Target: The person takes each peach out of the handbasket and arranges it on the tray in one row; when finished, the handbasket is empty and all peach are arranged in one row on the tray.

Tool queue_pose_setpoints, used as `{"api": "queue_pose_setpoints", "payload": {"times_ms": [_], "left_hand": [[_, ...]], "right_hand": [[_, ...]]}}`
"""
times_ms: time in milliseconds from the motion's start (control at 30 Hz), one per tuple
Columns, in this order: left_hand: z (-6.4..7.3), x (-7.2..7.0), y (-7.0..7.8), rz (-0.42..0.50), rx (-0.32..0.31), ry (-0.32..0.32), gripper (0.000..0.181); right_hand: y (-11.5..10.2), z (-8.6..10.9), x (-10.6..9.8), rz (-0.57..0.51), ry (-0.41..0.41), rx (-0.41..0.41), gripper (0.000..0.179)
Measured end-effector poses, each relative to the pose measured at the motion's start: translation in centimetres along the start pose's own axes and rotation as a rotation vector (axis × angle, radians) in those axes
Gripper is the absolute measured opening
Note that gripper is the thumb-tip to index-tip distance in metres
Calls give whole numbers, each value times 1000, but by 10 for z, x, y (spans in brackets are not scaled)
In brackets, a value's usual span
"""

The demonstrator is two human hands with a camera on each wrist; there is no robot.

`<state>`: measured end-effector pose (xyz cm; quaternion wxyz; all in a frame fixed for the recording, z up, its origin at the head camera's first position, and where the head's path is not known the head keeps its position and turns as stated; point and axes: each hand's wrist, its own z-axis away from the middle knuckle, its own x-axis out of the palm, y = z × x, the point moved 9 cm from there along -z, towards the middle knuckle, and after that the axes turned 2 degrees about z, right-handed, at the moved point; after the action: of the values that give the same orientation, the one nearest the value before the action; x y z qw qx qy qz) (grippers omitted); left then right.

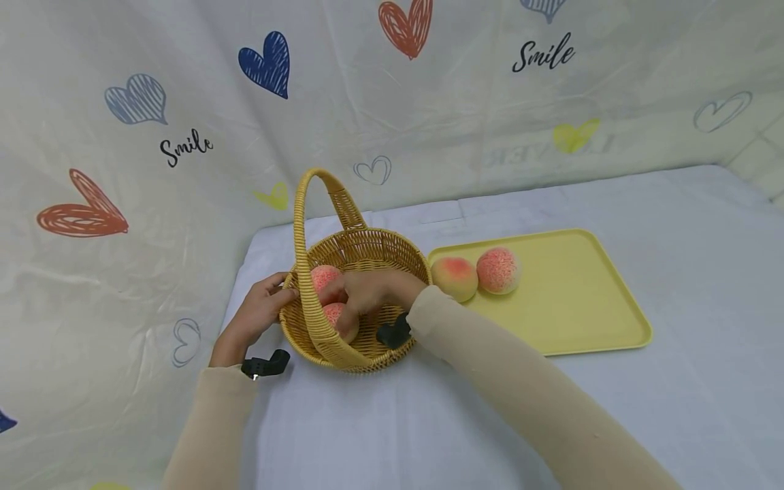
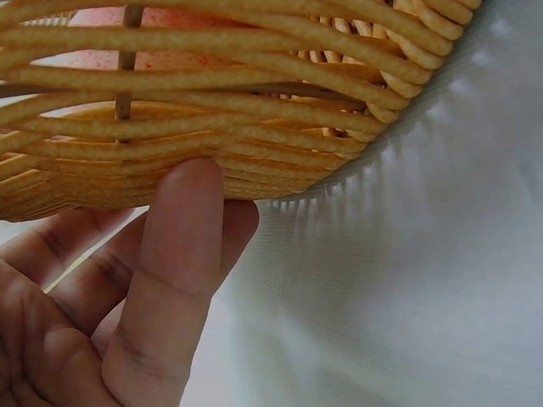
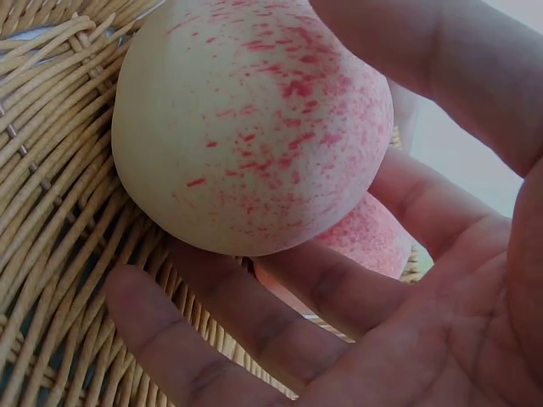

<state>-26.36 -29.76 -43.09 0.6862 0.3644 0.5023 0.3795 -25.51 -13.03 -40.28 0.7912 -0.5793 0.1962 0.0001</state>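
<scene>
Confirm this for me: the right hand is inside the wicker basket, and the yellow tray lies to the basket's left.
Not quite: the yellow tray lies to the right of the wicker basket, as the head view shows. The right hand is indeed inside the basket.

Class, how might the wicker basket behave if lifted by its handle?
The wicker basket probably feels light for its size, given the gaps in its weave. It seems fairly stiff: its handle stands up in an arch. It may tip left, where the peaches inside sit.
</scene>
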Motion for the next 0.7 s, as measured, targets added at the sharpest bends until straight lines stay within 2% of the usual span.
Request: {"api": "queue_pose_setpoints", "payload": {"times_ms": [367, 567, 700], "left_hand": [[-2, -1, -4, -15, -3, 10, 44], [-2, 0, -3, -18, -2, 9, 45], [-1, 0, -2, -15, -1, 8, 45]], "right_hand": [[2, -4, 3, 46, -22, 25, 64], [3, -2, 2, 58, -9, 64, 52], [2, -1, 1, 90, 4, 60, 40]]}}
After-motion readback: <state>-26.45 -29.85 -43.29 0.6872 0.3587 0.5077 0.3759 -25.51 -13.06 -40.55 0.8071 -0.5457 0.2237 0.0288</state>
